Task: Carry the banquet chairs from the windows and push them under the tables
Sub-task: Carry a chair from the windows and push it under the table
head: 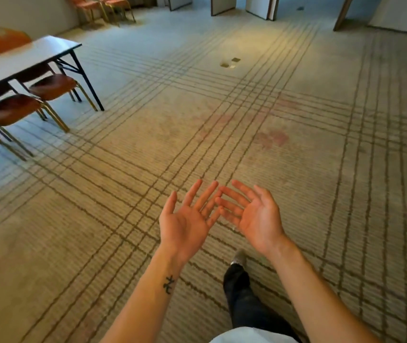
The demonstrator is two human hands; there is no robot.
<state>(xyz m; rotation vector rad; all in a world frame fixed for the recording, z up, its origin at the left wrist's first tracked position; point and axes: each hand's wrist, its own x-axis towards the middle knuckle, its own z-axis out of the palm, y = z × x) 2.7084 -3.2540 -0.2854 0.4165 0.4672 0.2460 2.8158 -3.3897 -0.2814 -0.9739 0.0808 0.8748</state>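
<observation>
Orange padded banquet chairs with gold metal legs (103, 6) stand far left by the wall (24, 18), well apart from my left hand (185, 224) and right hand (254, 216), both spread wide and empty; I judge them rigid, fairly light, best gripped at the backrest.

Line-patterned carpet (73, 243) bears reddish stains (271, 138) and small floor plates (231, 62), with partition panels (258, 6) beyond.

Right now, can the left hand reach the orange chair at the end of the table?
Probably not. The left hand is open over the carpet, while the orange chair sits far off to the left at the table. Nothing blocks the way; the person must walk over first.
</observation>
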